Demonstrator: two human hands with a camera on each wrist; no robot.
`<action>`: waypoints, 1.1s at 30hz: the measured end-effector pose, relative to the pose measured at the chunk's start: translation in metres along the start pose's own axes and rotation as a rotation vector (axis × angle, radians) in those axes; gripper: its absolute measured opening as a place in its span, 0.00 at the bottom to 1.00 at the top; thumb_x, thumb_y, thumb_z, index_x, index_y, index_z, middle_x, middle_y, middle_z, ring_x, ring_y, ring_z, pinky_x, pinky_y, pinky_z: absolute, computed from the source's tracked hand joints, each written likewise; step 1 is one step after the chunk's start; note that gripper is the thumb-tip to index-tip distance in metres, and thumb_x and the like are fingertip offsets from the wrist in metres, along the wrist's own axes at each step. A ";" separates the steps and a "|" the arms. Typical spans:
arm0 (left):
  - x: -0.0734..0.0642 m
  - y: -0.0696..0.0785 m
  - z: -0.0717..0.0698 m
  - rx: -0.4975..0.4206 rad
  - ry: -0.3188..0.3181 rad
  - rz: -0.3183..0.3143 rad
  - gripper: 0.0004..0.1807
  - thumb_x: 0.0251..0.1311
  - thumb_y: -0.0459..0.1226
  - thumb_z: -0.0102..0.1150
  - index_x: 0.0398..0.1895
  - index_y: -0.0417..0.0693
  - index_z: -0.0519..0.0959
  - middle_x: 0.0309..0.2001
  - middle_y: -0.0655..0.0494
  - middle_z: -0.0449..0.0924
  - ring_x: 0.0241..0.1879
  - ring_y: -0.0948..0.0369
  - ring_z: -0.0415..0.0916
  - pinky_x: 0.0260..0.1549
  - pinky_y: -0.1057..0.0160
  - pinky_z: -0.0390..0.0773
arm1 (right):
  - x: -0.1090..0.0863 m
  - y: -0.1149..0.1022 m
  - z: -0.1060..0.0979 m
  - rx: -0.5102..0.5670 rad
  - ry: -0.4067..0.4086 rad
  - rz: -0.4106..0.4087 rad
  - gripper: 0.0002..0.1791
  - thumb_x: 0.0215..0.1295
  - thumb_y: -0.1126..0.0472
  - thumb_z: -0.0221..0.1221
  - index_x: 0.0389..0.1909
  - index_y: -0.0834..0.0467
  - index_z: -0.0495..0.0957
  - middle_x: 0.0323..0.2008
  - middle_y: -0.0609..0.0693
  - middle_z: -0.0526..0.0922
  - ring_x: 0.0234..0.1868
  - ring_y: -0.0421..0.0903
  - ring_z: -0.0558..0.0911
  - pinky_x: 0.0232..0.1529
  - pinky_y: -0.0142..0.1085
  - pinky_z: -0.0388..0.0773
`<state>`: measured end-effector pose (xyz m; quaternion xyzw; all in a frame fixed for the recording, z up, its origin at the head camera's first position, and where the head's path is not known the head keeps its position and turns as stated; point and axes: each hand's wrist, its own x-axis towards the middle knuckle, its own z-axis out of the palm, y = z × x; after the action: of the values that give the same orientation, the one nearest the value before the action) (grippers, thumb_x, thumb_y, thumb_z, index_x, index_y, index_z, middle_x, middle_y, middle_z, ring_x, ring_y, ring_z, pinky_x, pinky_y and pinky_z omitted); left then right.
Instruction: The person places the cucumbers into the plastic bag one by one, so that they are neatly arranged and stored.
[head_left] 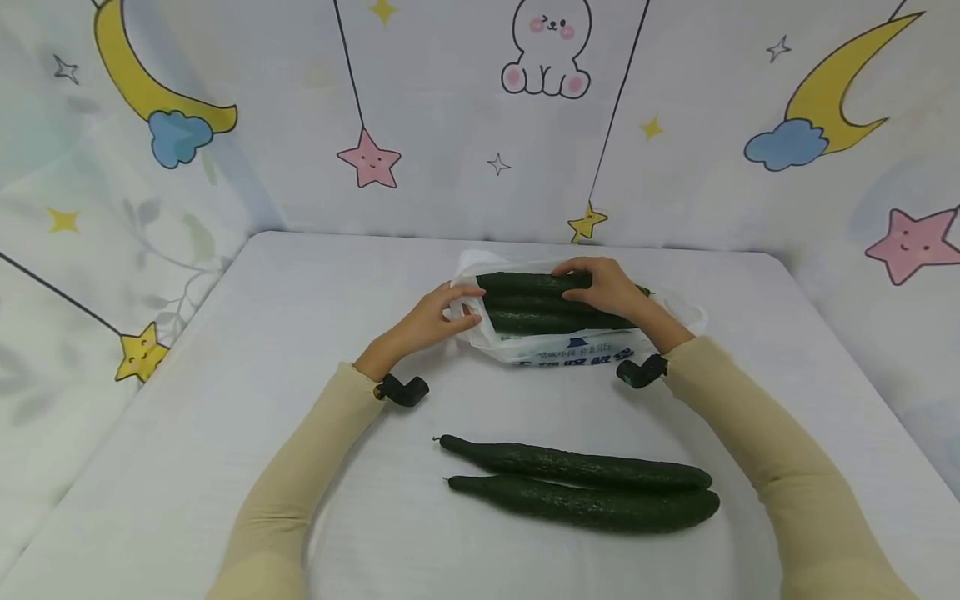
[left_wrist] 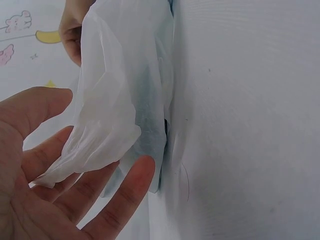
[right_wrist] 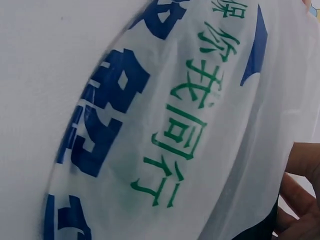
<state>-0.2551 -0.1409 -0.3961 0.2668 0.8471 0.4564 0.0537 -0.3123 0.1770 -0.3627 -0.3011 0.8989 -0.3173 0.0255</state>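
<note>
Dark green cucumbers (head_left: 525,302) lie side by side in a white plastic bag (head_left: 517,348), whose opening faces up. My right hand (head_left: 609,292) reaches over the bag and grips the farthest cucumber, fingers on its far side and thumb on the near side. In the right wrist view only part of that hand (right_wrist: 299,205) shows beyond the bag's printed wall (right_wrist: 185,150). At the bag's left end is my left hand (head_left: 431,318), fingers spread and relaxed. In the left wrist view, loose plastic (left_wrist: 102,130) lies across the left fingers.
Two more cucumbers (head_left: 585,468) lie alongside each other on the white table (head_left: 187,467), nearer to me than the bag. Behind the table hangs a patterned cloth wall (head_left: 450,108). Both wrists wear small black cameras (head_left: 405,392).
</note>
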 end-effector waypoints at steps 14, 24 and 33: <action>0.000 0.001 -0.001 0.003 0.004 0.005 0.27 0.67 0.37 0.60 0.67 0.41 0.69 0.66 0.42 0.66 0.66 0.45 0.62 0.54 0.46 0.75 | -0.003 0.000 -0.005 0.049 0.004 0.011 0.16 0.63 0.69 0.62 0.52 0.66 0.79 0.56 0.63 0.78 0.63 0.60 0.71 0.65 0.54 0.63; 0.000 0.000 0.001 0.000 -0.005 0.007 0.27 0.67 0.38 0.60 0.67 0.41 0.69 0.66 0.42 0.66 0.66 0.45 0.62 0.54 0.46 0.75 | -0.015 0.006 -0.008 0.078 0.064 -0.003 0.13 0.64 0.70 0.61 0.50 0.65 0.81 0.56 0.63 0.78 0.64 0.60 0.71 0.66 0.54 0.62; 0.000 0.001 0.001 -0.002 -0.003 0.005 0.27 0.67 0.38 0.59 0.67 0.41 0.69 0.67 0.42 0.65 0.67 0.44 0.60 0.55 0.45 0.74 | -0.022 0.003 -0.014 0.108 0.069 0.016 0.12 0.65 0.69 0.61 0.49 0.66 0.81 0.56 0.64 0.78 0.64 0.60 0.70 0.67 0.56 0.60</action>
<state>-0.2540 -0.1397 -0.3965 0.2695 0.8460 0.4568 0.0542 -0.2993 0.1982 -0.3564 -0.2809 0.8831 -0.3754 0.0134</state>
